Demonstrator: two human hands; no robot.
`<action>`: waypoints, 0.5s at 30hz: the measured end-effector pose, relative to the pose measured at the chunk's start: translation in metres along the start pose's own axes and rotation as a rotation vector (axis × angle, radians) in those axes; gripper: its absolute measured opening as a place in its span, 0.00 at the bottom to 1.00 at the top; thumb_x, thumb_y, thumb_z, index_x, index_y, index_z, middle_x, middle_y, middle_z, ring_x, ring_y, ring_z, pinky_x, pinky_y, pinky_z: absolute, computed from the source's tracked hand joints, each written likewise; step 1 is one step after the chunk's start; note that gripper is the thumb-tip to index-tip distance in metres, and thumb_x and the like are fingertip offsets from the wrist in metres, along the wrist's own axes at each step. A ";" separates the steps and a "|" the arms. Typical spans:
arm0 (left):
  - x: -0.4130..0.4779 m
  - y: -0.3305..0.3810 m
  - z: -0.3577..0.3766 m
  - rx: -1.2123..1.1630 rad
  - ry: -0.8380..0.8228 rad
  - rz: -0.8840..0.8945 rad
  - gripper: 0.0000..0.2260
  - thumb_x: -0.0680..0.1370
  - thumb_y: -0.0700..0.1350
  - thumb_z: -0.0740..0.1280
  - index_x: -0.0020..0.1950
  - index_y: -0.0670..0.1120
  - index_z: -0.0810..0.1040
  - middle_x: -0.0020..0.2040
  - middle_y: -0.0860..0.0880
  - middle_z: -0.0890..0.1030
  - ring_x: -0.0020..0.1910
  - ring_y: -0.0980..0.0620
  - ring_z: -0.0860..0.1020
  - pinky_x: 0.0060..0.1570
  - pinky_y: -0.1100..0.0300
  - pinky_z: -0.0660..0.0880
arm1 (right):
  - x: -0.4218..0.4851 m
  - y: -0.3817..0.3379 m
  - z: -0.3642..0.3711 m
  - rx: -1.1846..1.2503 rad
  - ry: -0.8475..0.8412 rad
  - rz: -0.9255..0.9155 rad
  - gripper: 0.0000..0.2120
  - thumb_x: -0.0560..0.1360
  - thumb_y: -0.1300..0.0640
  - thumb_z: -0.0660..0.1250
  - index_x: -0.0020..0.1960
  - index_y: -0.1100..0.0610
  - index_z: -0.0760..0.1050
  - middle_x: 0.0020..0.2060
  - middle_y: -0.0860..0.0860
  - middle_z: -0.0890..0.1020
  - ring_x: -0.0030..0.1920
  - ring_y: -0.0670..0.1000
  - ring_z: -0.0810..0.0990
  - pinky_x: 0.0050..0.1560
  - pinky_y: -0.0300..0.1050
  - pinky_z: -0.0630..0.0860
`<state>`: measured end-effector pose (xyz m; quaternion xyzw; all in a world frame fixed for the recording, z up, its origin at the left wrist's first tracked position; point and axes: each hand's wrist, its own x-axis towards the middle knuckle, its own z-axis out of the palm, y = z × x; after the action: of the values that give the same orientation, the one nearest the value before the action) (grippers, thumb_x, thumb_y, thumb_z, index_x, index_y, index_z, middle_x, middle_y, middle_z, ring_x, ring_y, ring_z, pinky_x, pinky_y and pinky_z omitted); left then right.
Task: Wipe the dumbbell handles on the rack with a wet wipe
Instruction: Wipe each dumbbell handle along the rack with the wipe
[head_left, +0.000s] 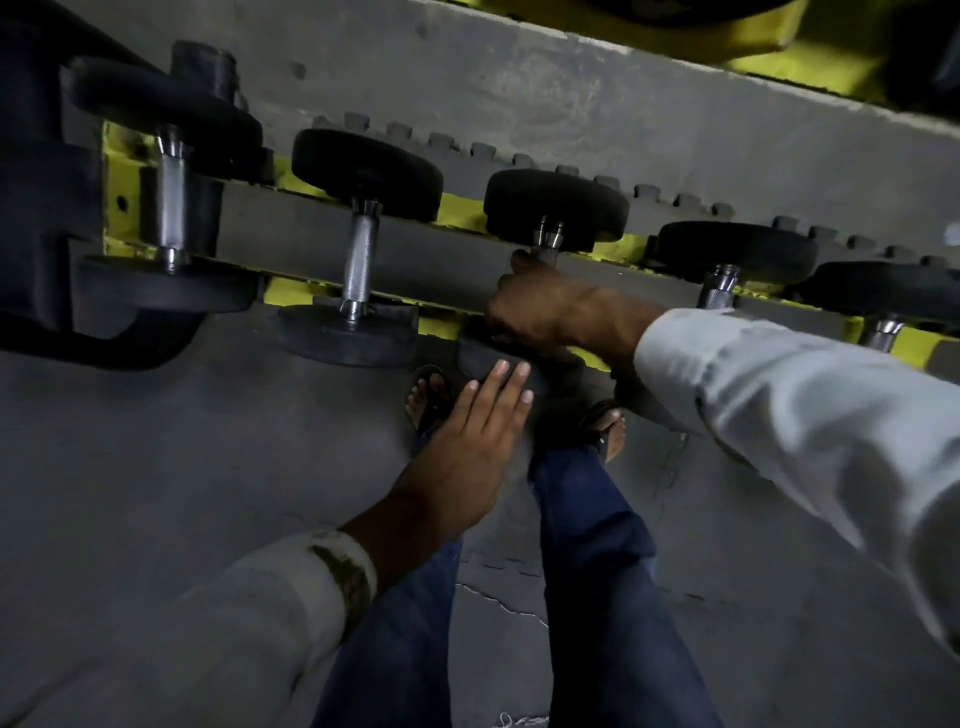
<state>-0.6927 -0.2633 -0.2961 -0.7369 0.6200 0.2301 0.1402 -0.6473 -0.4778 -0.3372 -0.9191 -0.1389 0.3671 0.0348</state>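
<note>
Centre frame: we logged one dumbbell (556, 208), judged heavy and rigid, right hand (545, 306) clenched round its steel handle (548, 253), the best hold; left hand (467, 441) below released, fingers straight.

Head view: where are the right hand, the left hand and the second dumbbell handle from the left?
right hand (540, 309), head view, on its back; it grips the third dumbbell handle (545, 252).
left hand (470, 441), head view, on its back.
second dumbbell handle (358, 254), head view, on the middle of the knurled bar.
</note>
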 end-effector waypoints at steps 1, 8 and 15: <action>0.000 0.002 0.000 0.005 0.001 -0.005 0.42 0.81 0.54 0.59 0.81 0.33 0.38 0.79 0.29 0.33 0.81 0.30 0.39 0.79 0.39 0.51 | 0.007 -0.001 -0.001 0.015 -0.042 0.016 0.11 0.81 0.50 0.60 0.55 0.53 0.79 0.52 0.54 0.82 0.55 0.56 0.79 0.68 0.54 0.62; 0.002 0.009 0.001 -0.017 -0.008 -0.052 0.42 0.81 0.53 0.59 0.81 0.33 0.37 0.79 0.29 0.32 0.80 0.30 0.39 0.79 0.39 0.51 | -0.025 -0.007 0.022 0.272 0.244 -0.001 0.12 0.80 0.55 0.61 0.61 0.55 0.77 0.57 0.57 0.78 0.54 0.60 0.79 0.52 0.54 0.77; 0.003 0.009 0.000 -0.001 -0.026 -0.041 0.41 0.82 0.54 0.57 0.81 0.33 0.38 0.79 0.29 0.32 0.80 0.29 0.38 0.79 0.39 0.50 | -0.050 -0.016 0.070 1.044 0.420 0.577 0.10 0.74 0.61 0.72 0.53 0.59 0.77 0.48 0.55 0.83 0.49 0.54 0.81 0.46 0.42 0.70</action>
<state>-0.7013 -0.2674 -0.2970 -0.7465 0.6028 0.2369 0.1527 -0.7339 -0.4788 -0.3520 -0.8339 0.3218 0.1929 0.4048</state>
